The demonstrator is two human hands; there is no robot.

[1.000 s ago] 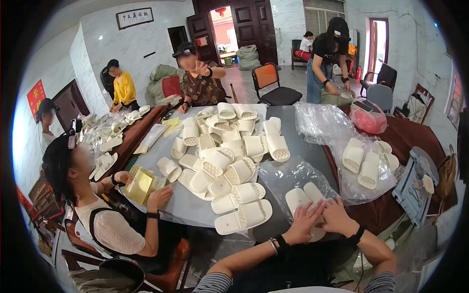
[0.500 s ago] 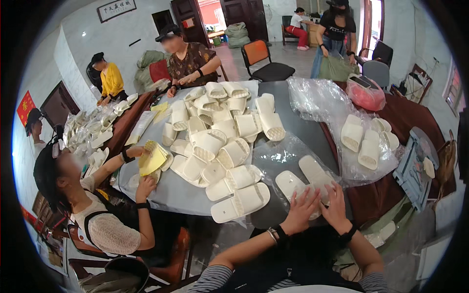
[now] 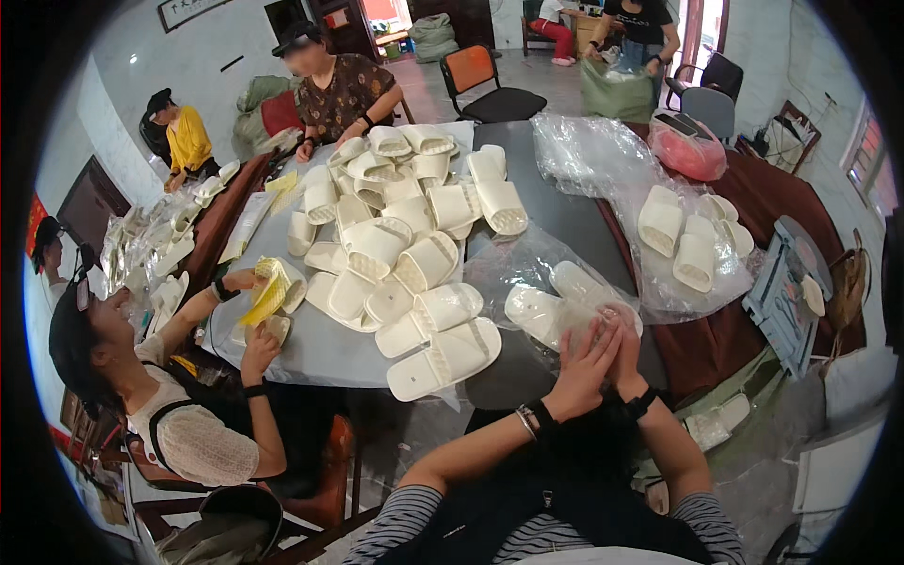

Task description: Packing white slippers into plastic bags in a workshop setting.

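Observation:
A pair of cream slippers (image 3: 533,314) lies in a clear plastic bag (image 3: 513,256) on the table's near edge. My left hand (image 3: 586,375) rests at the near end of the pair, fingers stretched out over the plastic. Pressed up beside it is my right hand (image 3: 629,363), its fingers straight and partly covered by the left. How far the film is caught between the hands cannot be made out. Left of the bag, a large heap of cream slippers (image 3: 403,209) covers the middle of the table, its nearest slipper (image 3: 444,360) by the front edge.
At left, a seated co-worker (image 3: 209,435) holds a yellow sheet (image 3: 268,290) by some slippers. Bagged slippers (image 3: 695,254) lie at right, beyond them a pink bundle (image 3: 687,151). A blue-grey plastic stool (image 3: 782,306) stands right of the table. Other people work farther back.
My hands have come together, the left now overlapping the right at the bag's near end. The whole view has shifted slightly, so the table sits higher and farther left.

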